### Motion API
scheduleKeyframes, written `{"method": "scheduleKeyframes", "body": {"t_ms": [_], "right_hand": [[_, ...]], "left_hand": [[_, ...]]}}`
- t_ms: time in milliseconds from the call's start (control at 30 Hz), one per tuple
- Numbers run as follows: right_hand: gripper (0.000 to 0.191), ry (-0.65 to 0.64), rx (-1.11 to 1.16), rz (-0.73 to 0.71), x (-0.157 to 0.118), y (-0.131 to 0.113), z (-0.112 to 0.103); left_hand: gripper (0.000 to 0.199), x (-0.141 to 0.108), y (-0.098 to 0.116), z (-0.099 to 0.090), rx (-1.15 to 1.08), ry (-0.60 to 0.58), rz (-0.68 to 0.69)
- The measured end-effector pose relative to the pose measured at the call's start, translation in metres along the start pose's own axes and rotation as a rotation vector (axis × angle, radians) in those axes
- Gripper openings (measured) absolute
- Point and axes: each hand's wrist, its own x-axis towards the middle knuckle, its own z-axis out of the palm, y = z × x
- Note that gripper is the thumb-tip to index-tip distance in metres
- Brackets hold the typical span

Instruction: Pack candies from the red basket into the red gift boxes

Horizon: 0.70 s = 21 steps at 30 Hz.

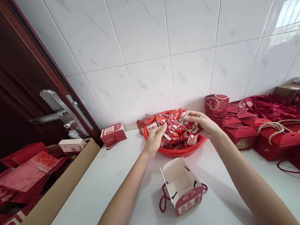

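Observation:
A red plastic basin [181,152] by the wall is heaped with red wrapped candies [173,128]. My left hand [155,139] is closed at the basin's left side, its fingertips pinching a small white-and-red packet [151,127]. Over the right side, my right hand [202,123] is closed on a dark red-and-white candy packet [194,127]; its fingers partly cover it. Between my forearms stands an open gift box [189,202], red outside and cream inside, with dark red cord handles at its sides. The visible inside of this box holds nothing.
Several closed red gift boxes [277,142] with cord handles crowd the right side, near a heap of dark red ribbons [268,106]. At left, a cardboard carton [64,191] holds more red boxes. One red box [113,134] lies near the door [10,69].

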Motion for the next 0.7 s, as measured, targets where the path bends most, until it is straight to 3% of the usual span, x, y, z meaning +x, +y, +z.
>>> {"method": "scheduleKeyframes", "body": {"t_ms": [167, 467, 600, 700], "right_hand": [[0.031, -0.151, -0.102, 0.020, -0.019, -0.012, 0.016], [0.029, -0.176, -0.264, -0.119, -0.035, -0.013, 0.032], [0.032, -0.146, -0.371, -0.168, -0.037, -0.008, 0.037], [0.032, -0.152, -0.360, -0.181, -0.039, -0.008, 0.040]], "left_hand": [[0.051, -0.023, 0.008, 0.002, 0.001, -0.010, 0.054], [0.030, -0.057, 0.029, 0.008, -0.189, -0.072, -0.048], [0.024, -0.066, 0.040, 0.010, -0.176, -0.139, -0.103], [0.024, -0.071, 0.043, 0.012, -0.126, -0.168, -0.062]]}}
